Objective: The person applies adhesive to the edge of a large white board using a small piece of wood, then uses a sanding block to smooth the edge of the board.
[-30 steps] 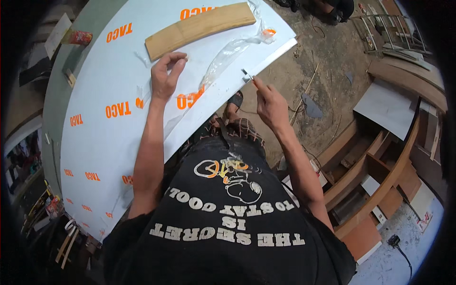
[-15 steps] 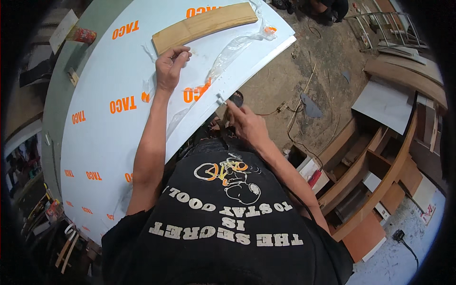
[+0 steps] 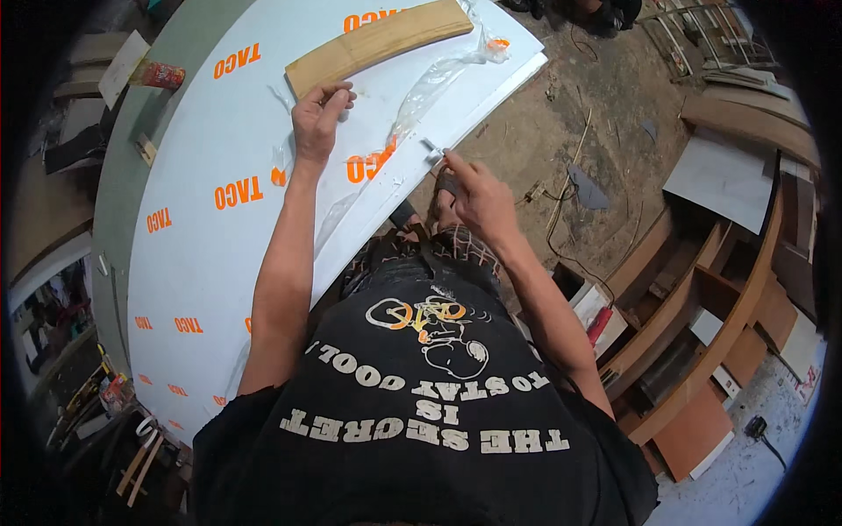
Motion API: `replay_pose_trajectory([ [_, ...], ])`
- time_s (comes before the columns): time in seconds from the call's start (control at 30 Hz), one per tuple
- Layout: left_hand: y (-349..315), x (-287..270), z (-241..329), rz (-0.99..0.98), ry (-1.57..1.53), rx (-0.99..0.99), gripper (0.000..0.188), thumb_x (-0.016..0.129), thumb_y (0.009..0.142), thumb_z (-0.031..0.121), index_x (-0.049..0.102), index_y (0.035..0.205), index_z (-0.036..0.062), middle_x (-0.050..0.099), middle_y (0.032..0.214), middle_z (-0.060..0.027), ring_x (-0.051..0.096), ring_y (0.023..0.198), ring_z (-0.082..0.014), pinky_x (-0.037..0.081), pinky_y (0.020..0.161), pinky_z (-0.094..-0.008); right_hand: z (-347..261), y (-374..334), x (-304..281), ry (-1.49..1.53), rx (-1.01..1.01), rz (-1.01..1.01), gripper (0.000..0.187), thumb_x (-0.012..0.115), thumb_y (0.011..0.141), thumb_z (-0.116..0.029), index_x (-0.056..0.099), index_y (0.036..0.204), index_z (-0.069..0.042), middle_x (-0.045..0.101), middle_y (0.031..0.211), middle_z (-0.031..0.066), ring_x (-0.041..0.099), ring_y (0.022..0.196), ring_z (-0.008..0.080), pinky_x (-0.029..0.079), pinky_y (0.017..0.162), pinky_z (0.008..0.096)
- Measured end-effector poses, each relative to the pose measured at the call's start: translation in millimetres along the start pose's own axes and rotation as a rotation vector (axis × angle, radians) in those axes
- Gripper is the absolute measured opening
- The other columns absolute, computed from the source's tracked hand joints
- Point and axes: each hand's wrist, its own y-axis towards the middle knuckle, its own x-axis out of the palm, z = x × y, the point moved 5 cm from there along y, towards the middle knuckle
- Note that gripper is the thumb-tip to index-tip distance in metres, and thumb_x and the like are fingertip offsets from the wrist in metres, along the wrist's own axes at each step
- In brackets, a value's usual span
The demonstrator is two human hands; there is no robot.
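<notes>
My left hand point(image 3: 317, 123) is over the white board, beside the near left end of a curved wooden piece point(image 3: 377, 46). Its fingers are curled toward the thumb; anything between them is too small to make out. My right hand point(image 3: 481, 197) is closed on a small silver metal tool point(image 3: 431, 151) with a crosswise head, which sticks out past the index finger over the board's near right edge. The large curved white board point(image 3: 289, 232) carries orange print. A torn strip of clear film point(image 3: 425, 95) lies crumpled along it, between my hands and beyond.
On the right stands a curved wooden frame point(image 3: 741, 329) with compartments, a grey-white panel point(image 3: 721, 180) on it. A cable point(image 3: 551, 230) runs over the dirty floor near a grey scrap point(image 3: 588, 188). A metal rack point(image 3: 693, 39) is at the far right, a red can point(image 3: 158, 74) at the far left.
My right hand has moved up and slightly right with the metal tool, to the board's edge. The left hand keeps its pose by the wooden piece. The whole view has shifted slightly.
</notes>
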Motion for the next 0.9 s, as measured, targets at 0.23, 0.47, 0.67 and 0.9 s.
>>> replay_pose_trajectory([
  [0.23, 2, -2, -3, 0.016, -0.025, -0.016, 0.025, 0.066, 0.097, 0.015, 0.072, 0.113, -0.0042, 0.074, 0.097, -0.0108, 0.067, 0.088, -0.0148, 0.053, 0.085, -0.0287, -20, -32, 34, -0.046, -0.085, -0.102, 0.064, 0.067, 0.084, -0.008, 0.055, 0.143, -0.028, 0.065, 0.109, 0.0122, 0.07, 0.091, 0.0372, 0.059, 0.069, 0.0506],
  [0.47, 9, -2, 3, 0.028, 0.001, 0.032, 0.024, 0.066, 0.098, 0.015, 0.072, 0.111, -0.0036, 0.073, 0.097, -0.0103, 0.067, 0.088, -0.015, 0.053, 0.085, -0.0287, -16, -25, 32, -0.025, -0.082, -0.058, 0.063, 0.065, 0.087, -0.011, 0.05, 0.147, -0.023, 0.065, 0.11, 0.0141, 0.07, 0.088, 0.0395, 0.057, 0.067, 0.0527],
  [0.67, 4, -2, -1, 0.018, -0.021, 0.007, 0.024, 0.064, 0.098, 0.015, 0.072, 0.111, -0.0037, 0.073, 0.097, -0.0102, 0.067, 0.088, -0.0157, 0.052, 0.085, -0.0288, 6, -25, 15, 0.075, -0.134, 0.003, 0.064, 0.065, 0.087, -0.012, 0.049, 0.148, -0.023, 0.064, 0.109, 0.0155, 0.069, 0.087, 0.0423, 0.059, 0.069, 0.0483],
  [0.9, 5, -2, 0, 0.039, -0.018, 0.008, 0.023, 0.065, 0.098, 0.014, 0.072, 0.111, -0.0032, 0.073, 0.097, -0.0104, 0.067, 0.088, -0.0152, 0.052, 0.086, -0.0282, -22, -32, 39, -0.083, -0.066, -0.111, 0.06, 0.066, 0.088, -0.012, 0.053, 0.144, -0.027, 0.066, 0.107, 0.0133, 0.07, 0.083, 0.0413, 0.057, 0.071, 0.054],
])
